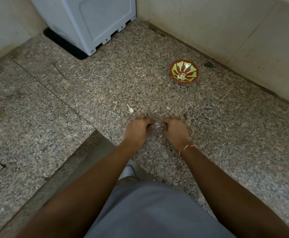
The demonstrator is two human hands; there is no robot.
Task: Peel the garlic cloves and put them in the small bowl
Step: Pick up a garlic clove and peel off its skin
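My left hand (138, 128) and my right hand (173, 129) meet over the speckled granite counter, fingers curled, both pinching a small garlic clove (157, 125) between them; only a white sliver of it shows. Another unpeeled garlic clove (131, 109) lies on the counter just beyond my left hand. A bit of garlic skin (168, 108) lies beyond my right hand. The small red and green bowl (190, 66) stands farther back on the right, with a few peeled pale cloves (181, 76) at its bottom.
A white appliance (88, 23) on a black mat stands at the back left corner. Tiled walls (243, 40) close the counter at the back and right. The counter's front edge (82, 160) steps down on the left near my body.
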